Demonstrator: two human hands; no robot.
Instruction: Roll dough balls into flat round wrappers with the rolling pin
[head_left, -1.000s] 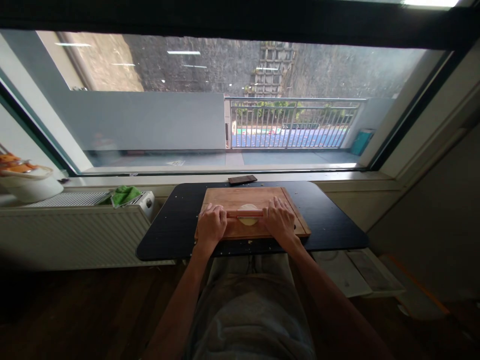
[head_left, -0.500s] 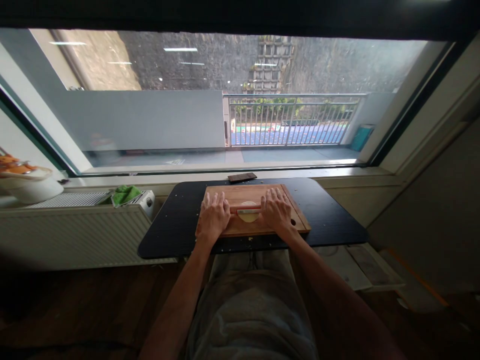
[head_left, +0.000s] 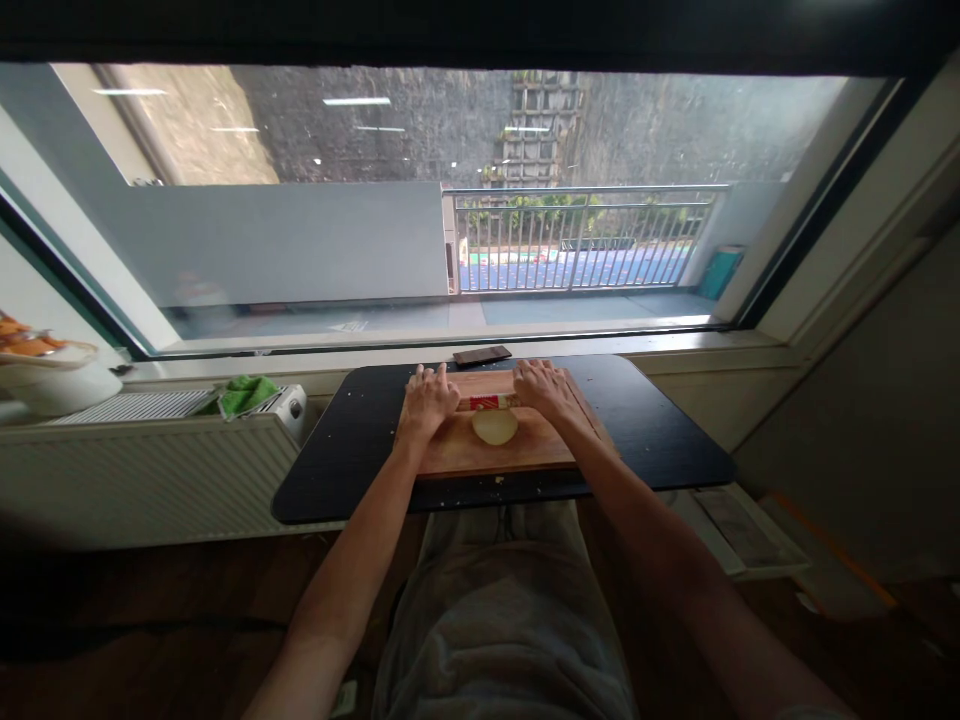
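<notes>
Resting left hand [head_left: 429,398] and right hand [head_left: 546,388] apart on rolling pin [head_left: 487,402], with unclear grip, by dough [head_left: 495,428], toward far edge of board [head_left: 450,452].

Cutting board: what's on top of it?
On the cutting board: flat dough round, rolling pin at its far edge, left hand and right hand over the pin's ends. Hidden: those ends, and the wood beneath the dough.
</notes>
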